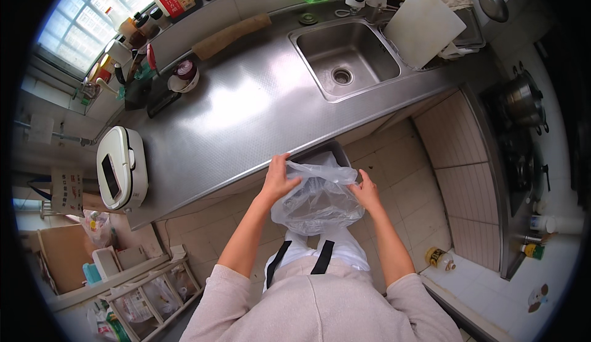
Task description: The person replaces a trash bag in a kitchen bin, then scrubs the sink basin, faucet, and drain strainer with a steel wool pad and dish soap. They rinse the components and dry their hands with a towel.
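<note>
A translucent white plastic bag (318, 206) hangs spread between my two hands in front of my legs. My left hand (278, 178) grips its edge on the left, close to the counter's front edge. On the right, my right hand (366, 189) pinches the rim between thumb and fingers. Behind the bag, a dark grey bin (340, 152) stands on the floor by the counter front. The bag covers much of the bin, so I cannot tell whether they touch.
The steel countertop (203, 143) runs across before me, with a sink (351, 60), a white rice cooker (122, 169) and a bowl with a cut red onion (184, 76). A stove with a pot (521, 97) stands right. An oil bottle (438, 258) is at lower right.
</note>
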The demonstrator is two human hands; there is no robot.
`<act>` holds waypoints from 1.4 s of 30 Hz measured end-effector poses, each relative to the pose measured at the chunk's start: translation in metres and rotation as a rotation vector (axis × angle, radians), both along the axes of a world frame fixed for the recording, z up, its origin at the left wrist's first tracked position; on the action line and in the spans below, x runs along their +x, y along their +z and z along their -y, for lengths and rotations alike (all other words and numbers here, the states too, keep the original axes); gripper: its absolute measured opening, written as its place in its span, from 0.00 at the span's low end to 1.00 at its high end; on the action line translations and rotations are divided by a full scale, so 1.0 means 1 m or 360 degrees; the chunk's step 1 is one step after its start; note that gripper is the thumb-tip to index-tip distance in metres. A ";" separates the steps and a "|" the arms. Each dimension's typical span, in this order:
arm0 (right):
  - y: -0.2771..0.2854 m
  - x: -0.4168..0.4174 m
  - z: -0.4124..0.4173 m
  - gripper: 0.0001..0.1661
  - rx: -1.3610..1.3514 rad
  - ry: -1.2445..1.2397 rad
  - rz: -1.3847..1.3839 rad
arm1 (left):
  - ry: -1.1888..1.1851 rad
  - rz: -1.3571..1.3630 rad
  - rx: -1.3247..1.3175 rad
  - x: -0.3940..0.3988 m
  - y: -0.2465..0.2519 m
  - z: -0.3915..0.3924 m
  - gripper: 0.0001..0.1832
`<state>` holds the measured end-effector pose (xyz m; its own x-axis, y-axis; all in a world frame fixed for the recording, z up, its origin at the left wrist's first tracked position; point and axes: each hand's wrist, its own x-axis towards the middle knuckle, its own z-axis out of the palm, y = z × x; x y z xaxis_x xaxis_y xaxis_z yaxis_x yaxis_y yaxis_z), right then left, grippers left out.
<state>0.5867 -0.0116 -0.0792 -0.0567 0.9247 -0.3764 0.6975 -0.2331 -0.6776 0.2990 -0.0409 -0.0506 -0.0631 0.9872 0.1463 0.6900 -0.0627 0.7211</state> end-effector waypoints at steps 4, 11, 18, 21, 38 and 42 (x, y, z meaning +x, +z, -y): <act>0.009 0.002 -0.010 0.17 0.0222 0.0338 0.0302 | -0.0109 -0.1007 0.0095 -0.021 -0.013 -0.003 0.30; 0.012 0.007 -0.008 0.29 0.0308 -0.0077 0.0172 | 0.0266 0.0608 -0.2044 -0.055 0.010 0.006 0.25; 0.008 -0.027 -0.014 0.18 0.0627 0.0605 0.0375 | -0.0077 0.0512 -0.0966 -0.034 -0.005 0.045 0.33; -0.003 -0.024 -0.044 0.10 -0.0410 -0.0798 -0.1040 | 0.0023 -0.0350 -0.0496 -0.040 -0.001 0.048 0.32; 0.143 0.007 -0.075 0.16 0.0642 -0.0095 -0.0448 | 0.0441 0.1728 -0.0614 -0.005 0.122 -0.008 0.14; 0.221 0.032 -0.063 0.23 0.1474 -0.0351 -0.0549 | 0.0115 0.1430 0.0202 0.032 0.147 -0.032 0.19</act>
